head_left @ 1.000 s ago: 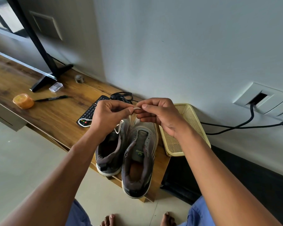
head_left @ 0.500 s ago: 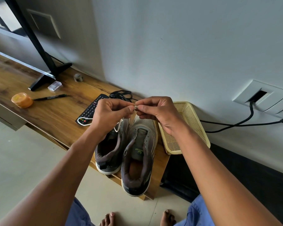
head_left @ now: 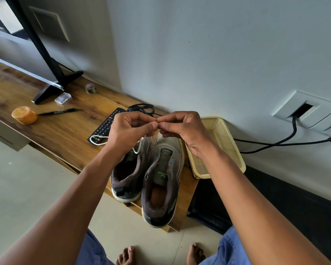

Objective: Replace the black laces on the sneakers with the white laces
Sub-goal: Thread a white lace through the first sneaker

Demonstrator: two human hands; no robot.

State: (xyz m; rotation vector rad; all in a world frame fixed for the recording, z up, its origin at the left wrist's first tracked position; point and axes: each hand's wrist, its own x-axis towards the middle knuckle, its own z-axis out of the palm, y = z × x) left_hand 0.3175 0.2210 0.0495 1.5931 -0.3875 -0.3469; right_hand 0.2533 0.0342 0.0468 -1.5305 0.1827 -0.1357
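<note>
Two sneakers [head_left: 147,178] are sitting side by side on the right end of the shelf [head_left: 61,131], heels overhanging its front edge. A basket [head_left: 218,146] is lying just right of them against the wall. Left of the sneakers a remote [head_left: 105,127] is lying, with loose laces [head_left: 141,108] behind it. Farther left a pen [head_left: 57,111] and a tape roll [head_left: 24,115] are resting, with a stand [head_left: 55,87] behind them. Both hands [head_left: 130,131] are meeting above the sneakers' toes.
</note>
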